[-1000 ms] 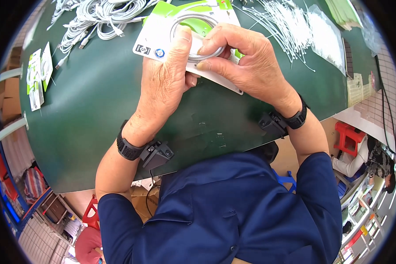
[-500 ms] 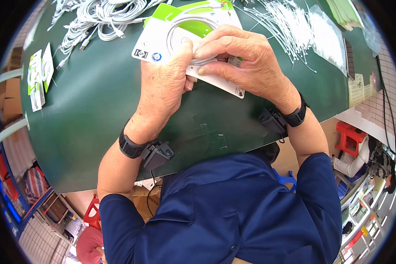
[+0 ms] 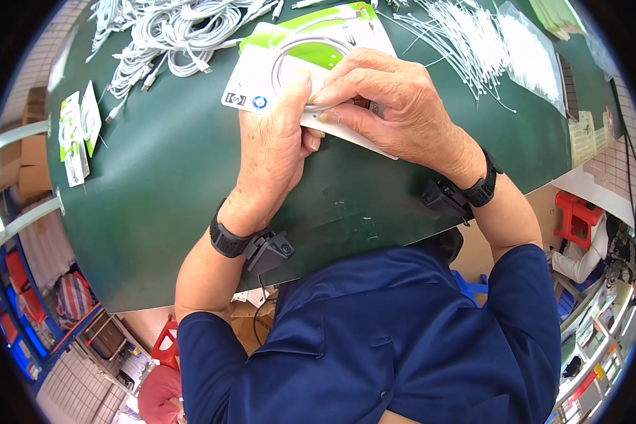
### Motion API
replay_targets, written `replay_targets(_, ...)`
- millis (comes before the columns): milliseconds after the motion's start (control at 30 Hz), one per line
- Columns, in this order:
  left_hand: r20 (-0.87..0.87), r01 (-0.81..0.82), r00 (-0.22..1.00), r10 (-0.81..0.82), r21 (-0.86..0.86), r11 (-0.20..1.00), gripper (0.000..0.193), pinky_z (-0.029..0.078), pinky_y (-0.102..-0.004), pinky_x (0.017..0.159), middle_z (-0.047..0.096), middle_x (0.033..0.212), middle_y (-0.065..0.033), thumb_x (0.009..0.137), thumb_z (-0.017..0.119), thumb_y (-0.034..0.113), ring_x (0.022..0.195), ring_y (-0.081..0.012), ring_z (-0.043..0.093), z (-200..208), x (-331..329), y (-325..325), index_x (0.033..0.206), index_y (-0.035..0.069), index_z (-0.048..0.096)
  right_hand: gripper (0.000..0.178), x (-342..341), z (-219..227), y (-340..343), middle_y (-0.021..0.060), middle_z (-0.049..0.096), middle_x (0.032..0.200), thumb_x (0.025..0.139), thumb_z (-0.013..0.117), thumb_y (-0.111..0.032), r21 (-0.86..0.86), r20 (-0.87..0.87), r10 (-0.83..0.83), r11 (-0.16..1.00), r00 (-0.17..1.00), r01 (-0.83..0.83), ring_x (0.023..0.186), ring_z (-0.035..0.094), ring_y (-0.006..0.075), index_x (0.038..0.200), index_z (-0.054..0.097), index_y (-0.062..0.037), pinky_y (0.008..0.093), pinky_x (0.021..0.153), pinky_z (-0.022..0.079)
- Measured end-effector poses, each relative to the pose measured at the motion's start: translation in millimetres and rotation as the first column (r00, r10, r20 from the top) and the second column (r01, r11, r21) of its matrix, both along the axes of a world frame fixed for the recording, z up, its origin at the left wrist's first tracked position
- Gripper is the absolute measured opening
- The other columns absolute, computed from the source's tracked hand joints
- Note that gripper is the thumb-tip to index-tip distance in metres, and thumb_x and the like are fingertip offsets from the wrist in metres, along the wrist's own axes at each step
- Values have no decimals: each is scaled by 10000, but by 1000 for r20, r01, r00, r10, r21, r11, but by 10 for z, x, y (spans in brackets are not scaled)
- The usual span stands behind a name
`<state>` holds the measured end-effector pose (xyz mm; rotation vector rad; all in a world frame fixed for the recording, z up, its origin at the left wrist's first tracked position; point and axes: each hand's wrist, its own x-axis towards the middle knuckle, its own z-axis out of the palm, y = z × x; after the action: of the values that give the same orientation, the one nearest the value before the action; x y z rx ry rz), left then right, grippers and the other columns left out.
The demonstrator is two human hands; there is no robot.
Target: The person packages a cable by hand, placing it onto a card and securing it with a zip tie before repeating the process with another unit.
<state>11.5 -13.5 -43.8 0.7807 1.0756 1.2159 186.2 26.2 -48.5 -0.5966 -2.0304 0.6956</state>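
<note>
A white and green packaging card (image 3: 242, 83) is held over the table, with a coiled grey-white cable (image 3: 276, 67) lying against it. My left hand (image 3: 270, 148) grips the card's near left side, its thumb pressed on the coil. With thumb and fingers pinched together, my right hand (image 3: 406, 109) holds the near part of the cable coil against the card. The exact spot under its fingertips is hidden. Just beyond, another green and white card (image 3: 376, 34) with a cable on it shows partly behind the first.
Bundled white cables (image 3: 184, 32) pile up at the far left. Two packed cable cards (image 3: 74, 134) lie at the left edge. Thin white cable ties (image 3: 466, 49) spread at the far right beside a clear bag (image 3: 533, 71). A red stool (image 3: 579, 215) stands off the table's right side.
The whole scene has shifted slightly right and down in view. Both hands keep nearly the same grip on the card and cable, with the right fingers shifting slightly.
</note>
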Motion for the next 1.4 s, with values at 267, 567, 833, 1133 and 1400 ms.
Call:
replay_targets(267, -22, 70, 997, -71, -56, 996, 288, 364, -194, 366, 625, 827, -54, 975, 613, 172, 468, -61, 503, 7, -53, 39, 1190, -6, 540, 155, -18, -88, -41, 61, 687, 864, 775, 814, -13, -11, 0, -39, 999, 999, 39, 745, 659, 215, 888, 710, -39, 319, 674, 535)
replay_targets(567, -120, 20, 992, -25, -40, 999, 242, 392, -211, 366, 636, 834, -70, 960, 617, 139, 475, -80, 525, -13, -45, 64, 1135, -21, 568, 194, 22, -127, 31, 65, 695, 895, 771, 811, -6, -84, -19, 37, 996, 999, -38, 788, 681, 218, 943, 732, -50, 309, 690, 548)
replay_targets(833, -192, 9, 981, -1, 40, 999, 271, 406, -207, 364, 639, 823, -68, 955, 627, 151, 471, -82, 535, -4, -38, 41, 1152, -28, 573, 236, 81, -96, 77, 64, 702, 936, 761, 808, 25, 0, 48, 80, 997, 996, -80, 823, 690, 225, 974, 750, -57, 305, 713, 560)
replay_targets(1133, -77, 51, 996, -53, -23, 998, 295, 405, -208, 354, 645, 823, -62, 962, 624, 168, 458, -82, 539, 58, -111, 50, 1176, -29, 573, 235, 33, -119, 49, 66, 701, 931, 762, 801, 40, -75, -9, 92, 993, 996, -92, 822, 686, 199, 969, 752, -60, 299, 708, 557)
replay_targets(1400, -286, 10, 958, 23, 114, 993, 301, 405, -223, 364, 636, 803, -65, 957, 613, 141, 478, -83, 543, 19, -80, 102, 1191, -42, 565, 266, 0, -51, 27, 77, 697, 954, 750, 807, 28, -54, 29, 37, 998, 999, -35, 832, 686, 225, 994, 738, -55, 316, 720, 559)
